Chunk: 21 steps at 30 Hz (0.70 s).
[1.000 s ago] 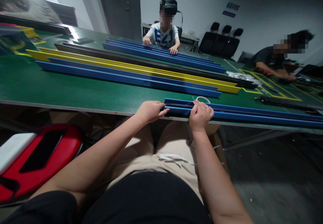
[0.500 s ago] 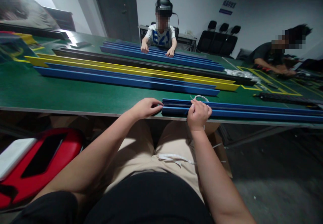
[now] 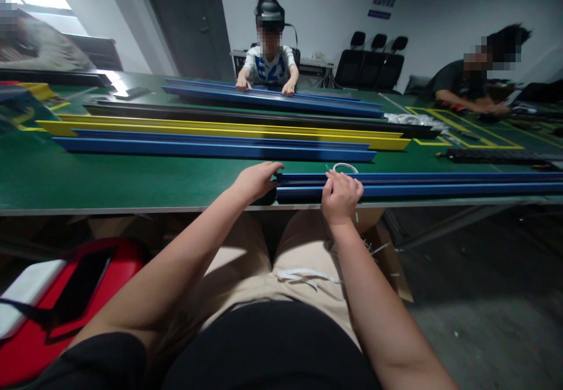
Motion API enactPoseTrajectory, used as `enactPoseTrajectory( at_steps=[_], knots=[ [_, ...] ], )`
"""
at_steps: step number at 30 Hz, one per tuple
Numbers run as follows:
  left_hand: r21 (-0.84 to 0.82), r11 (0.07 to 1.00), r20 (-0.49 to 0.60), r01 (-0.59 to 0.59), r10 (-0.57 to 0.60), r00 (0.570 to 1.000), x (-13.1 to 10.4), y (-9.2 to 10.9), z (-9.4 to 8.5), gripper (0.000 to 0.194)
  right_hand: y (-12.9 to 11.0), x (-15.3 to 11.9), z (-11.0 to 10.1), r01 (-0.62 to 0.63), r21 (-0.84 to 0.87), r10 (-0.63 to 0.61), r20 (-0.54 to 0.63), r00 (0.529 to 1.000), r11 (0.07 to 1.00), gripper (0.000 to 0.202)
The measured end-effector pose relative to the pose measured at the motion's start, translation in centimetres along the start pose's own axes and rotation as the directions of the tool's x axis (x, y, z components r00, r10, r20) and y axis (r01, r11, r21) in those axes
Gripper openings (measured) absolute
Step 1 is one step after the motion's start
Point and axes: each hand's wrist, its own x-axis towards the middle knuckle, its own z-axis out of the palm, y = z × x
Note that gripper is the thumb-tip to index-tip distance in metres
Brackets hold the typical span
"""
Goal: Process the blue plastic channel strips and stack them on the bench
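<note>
A long blue channel (image 3: 422, 189) lies along the near edge of the green table, running off to the right. At its left end is my left hand (image 3: 260, 180), thumb and fingers apart, the fingertips by the channel's end. My right hand (image 3: 342, 193) rests over the channel a little further right with its fingers curled; a thin white loop (image 3: 345, 168) shows just behind its fingertips, and part of the white strand hangs below the hand. Beyond lie another blue channel (image 3: 220, 148), a yellow channel (image 3: 387, 142) and a black one (image 3: 264, 114).
Across the green table (image 3: 132, 182), a person in a headset (image 3: 270, 67) has both hands on blue channels (image 3: 343, 104). Other people are at the far left and right. A red stool (image 3: 127, 255) stands at my left, a cardboard box (image 3: 398, 278) under the table.
My left hand's fingers have lifted and spread slightly at the channel's end. My right hand keeps its place on the channel. The view has shifted a little, and the far person's channels have tilted.
</note>
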Motion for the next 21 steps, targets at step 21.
enactPoseTrajectory(
  at_steps=[21],
  knots=[
    [0.205,0.974,0.198,-0.1,0.059,0.978,2.0,1.2,-2.0,0.037,0.1,0.0,0.2,0.01,-0.001,-0.01,-0.017,1.0,1.0,0.032]
  ],
)
